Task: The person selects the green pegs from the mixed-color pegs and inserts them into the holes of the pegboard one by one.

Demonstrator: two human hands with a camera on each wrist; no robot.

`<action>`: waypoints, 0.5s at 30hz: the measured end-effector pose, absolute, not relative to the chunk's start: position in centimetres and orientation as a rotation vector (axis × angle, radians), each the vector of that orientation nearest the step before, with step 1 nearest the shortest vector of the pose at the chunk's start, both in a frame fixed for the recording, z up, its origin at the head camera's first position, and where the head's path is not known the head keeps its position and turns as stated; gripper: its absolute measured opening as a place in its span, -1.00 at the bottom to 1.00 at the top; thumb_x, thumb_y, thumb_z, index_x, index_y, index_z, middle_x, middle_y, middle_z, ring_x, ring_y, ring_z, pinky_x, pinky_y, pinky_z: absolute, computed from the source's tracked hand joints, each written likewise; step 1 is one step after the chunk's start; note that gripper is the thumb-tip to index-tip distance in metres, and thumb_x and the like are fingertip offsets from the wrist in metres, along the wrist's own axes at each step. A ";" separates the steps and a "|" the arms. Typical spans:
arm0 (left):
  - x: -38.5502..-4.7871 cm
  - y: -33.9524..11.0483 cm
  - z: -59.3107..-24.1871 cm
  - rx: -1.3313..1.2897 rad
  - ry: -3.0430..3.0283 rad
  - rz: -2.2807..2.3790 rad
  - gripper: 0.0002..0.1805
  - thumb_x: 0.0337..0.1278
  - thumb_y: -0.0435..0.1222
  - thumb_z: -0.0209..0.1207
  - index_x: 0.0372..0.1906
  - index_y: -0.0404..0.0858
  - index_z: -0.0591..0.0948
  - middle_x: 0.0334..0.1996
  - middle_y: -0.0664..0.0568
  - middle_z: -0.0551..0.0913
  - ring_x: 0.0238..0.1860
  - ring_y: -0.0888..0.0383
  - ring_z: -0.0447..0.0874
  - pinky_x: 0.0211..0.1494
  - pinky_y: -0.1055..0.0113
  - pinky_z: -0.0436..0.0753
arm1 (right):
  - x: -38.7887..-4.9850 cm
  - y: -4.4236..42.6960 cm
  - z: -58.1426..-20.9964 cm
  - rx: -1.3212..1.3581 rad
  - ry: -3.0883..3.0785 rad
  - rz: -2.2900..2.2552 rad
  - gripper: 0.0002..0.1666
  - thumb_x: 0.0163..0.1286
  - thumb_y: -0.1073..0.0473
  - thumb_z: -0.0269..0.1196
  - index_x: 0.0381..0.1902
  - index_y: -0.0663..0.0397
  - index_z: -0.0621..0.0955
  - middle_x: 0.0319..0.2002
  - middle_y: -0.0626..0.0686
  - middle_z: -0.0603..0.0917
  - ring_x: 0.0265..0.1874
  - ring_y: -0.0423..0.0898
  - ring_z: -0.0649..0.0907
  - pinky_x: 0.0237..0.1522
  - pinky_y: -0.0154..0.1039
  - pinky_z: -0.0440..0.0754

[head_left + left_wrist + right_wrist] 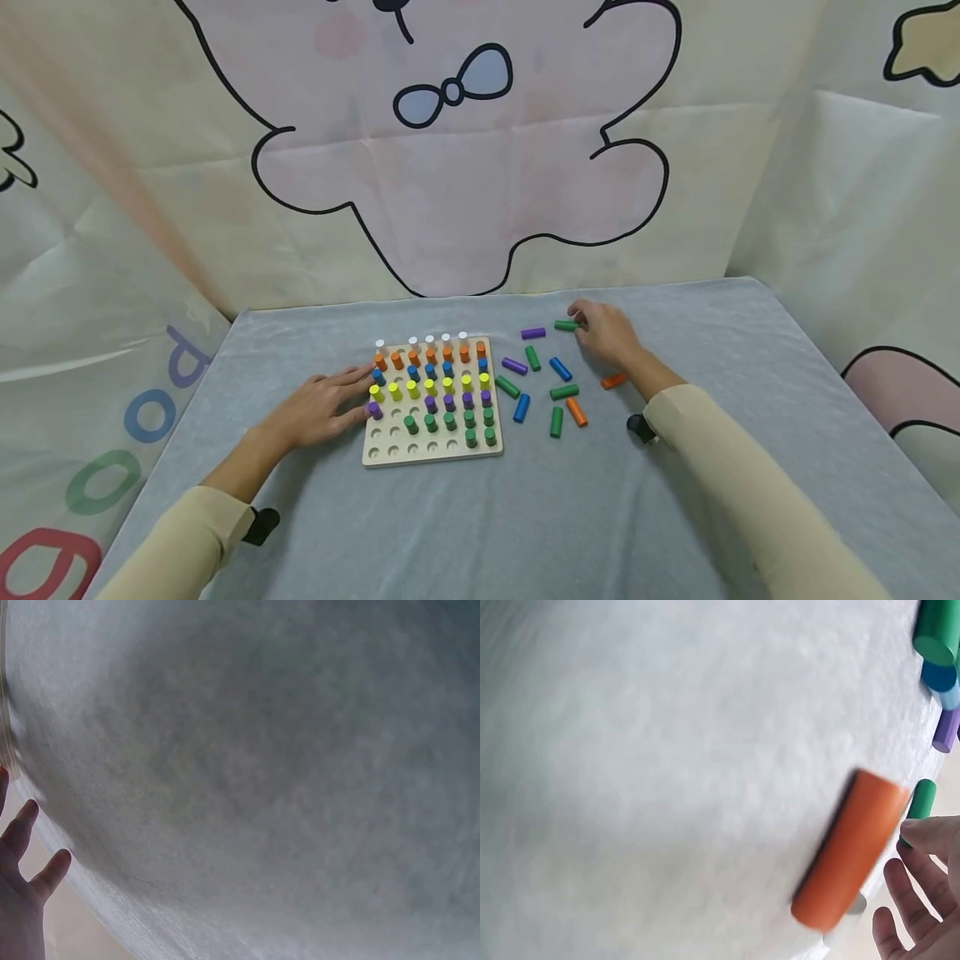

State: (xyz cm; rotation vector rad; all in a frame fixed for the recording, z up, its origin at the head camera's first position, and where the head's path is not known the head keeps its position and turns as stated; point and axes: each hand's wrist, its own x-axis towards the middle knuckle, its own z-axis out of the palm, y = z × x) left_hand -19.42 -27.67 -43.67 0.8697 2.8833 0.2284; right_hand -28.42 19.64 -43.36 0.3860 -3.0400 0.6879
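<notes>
A wooden pegboard [432, 452] holds rows of white, orange, blue, yellow, purple and green pegs, with bare holes at its lower left. My left hand [318, 408] lies at the board's left edge, fingers extended and touching it; in the left wrist view the hand [22, 885] shows only at the lower left. Beyond the loose pegs, my right hand [606, 335] pinches one end of a green peg [566, 325] between thumb and finger. The right wrist view shows this hand [930, 900] at the green peg [922, 799], past a large-looking orange peg [851, 851].
Loose pegs lie right of the board: purple [514, 366], blue [521, 407], green [556, 422] and orange [576, 412] among them. Another orange peg [613, 381] lies by the right wrist. Grey-blue cloth [450, 533] covers the table, with printed fabric [465, 183] behind.
</notes>
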 end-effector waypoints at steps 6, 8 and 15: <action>-19.5 -27.7 -43.6 0.872 2.880 0.222 -0.28 0.40 0.12 0.04 0.47 -0.22 0.35 0.49 -0.14 0.27 0.45 -0.23 0.24 0.25 -0.29 0.37 | -28.3 20.4 -42.6 0.436 -3.051 0.710 -0.62 0.35 0.39 0.26 0.13 0.25 0.58 -0.01 0.25 0.69 0.03 0.17 0.64 0.11 0.14 0.54; -19.5 -27.7 -43.6 0.871 2.877 0.220 -0.28 0.40 0.13 0.03 0.47 -0.22 0.35 0.49 -0.14 0.26 0.45 -0.23 0.24 0.26 -0.29 0.37 | -28.3 20.6 -42.3 0.458 -3.045 0.718 -0.61 0.35 0.39 0.26 0.13 0.26 0.57 -0.01 0.25 0.69 0.03 0.17 0.64 0.11 0.15 0.54; -19.5 -27.7 -43.7 0.862 2.879 0.220 -0.27 0.40 0.14 0.02 0.47 -0.22 0.35 0.48 -0.15 0.27 0.46 -0.23 0.24 0.26 -0.30 0.36 | -28.0 21.2 -41.5 0.520 -3.015 0.733 -0.60 0.34 0.39 0.29 0.13 0.29 0.58 -0.07 0.23 0.71 -0.03 0.15 0.66 0.09 0.13 0.56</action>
